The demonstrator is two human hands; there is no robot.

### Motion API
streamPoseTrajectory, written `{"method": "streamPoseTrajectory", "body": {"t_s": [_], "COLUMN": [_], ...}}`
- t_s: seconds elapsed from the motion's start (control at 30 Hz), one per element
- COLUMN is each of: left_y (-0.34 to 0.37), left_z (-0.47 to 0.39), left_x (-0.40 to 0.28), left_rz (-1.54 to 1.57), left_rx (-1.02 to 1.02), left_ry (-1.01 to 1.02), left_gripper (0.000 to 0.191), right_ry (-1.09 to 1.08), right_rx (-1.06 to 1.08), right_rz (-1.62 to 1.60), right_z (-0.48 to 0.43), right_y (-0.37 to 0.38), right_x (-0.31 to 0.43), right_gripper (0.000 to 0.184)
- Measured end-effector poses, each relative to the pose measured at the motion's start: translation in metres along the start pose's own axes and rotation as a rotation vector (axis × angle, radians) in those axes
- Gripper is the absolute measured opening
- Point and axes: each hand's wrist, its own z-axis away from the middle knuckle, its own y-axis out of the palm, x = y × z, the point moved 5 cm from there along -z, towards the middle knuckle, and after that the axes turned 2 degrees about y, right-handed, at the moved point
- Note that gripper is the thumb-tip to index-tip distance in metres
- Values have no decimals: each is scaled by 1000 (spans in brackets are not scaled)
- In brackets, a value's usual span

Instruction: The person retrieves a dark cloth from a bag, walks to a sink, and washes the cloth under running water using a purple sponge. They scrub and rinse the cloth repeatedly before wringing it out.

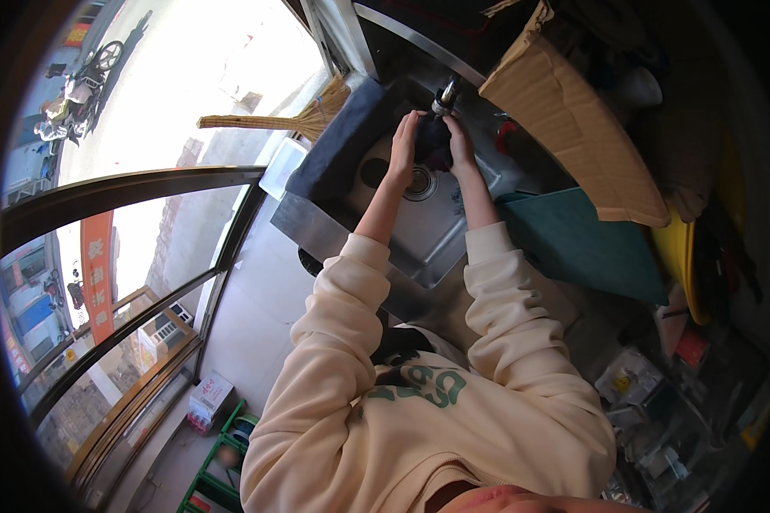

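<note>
Both hands are over a stainless steel sink point(398, 237), just below the metal faucet point(446, 96). A dark cloth point(433, 142) hangs between them. My left hand point(405, 146) grips its left side, with the fingertips close to the faucet's mouth. On the other side my right hand point(460, 144) holds the cloth's right edge. The round drain strainer point(421, 184) shows in the basin beneath. A dark blue-grey cloth point(337, 138) lies over the sink's left rim. Whether water runs cannot be seen.
A straw broom point(314, 115) lies beyond the sink's left rim, near a white plastic tray point(283, 168). Bent cardboard point(571, 122) and a teal panel point(584, 237) stand close on the right. A glass door frame point(135, 186) is at the left, green crates point(215, 462) at the lower left.
</note>
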Motion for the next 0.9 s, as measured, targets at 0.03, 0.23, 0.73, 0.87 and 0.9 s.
{"method": "streamPoseTrajectory", "body": {"t_s": [0.03,0.23,0.73,0.87,0.9], "left_y": [3,-15,21,23,21], "left_z": [4,-7,-1,4,6], "left_x": [2,39,-17,-25,-25], "left_rz": [-18,130,-682,-786,-811], "left_rx": [-16,-94,-253,-284,-302], "left_ry": [-17,-343,68,17,7], "left_gripper": [37,48,56,56,56], "right_ry": [-60,-480,-521,-418,-392], "right_rx": [7,-107,-193,-213,-220], "right_rz": [57,413,532,548,567], "right_z": [-2,13,12,12,10], "right_y": [-1,4,15,16,14], "right_x": [0,9,28,30,29], "right_gripper": [28,37,23,23,24]}}
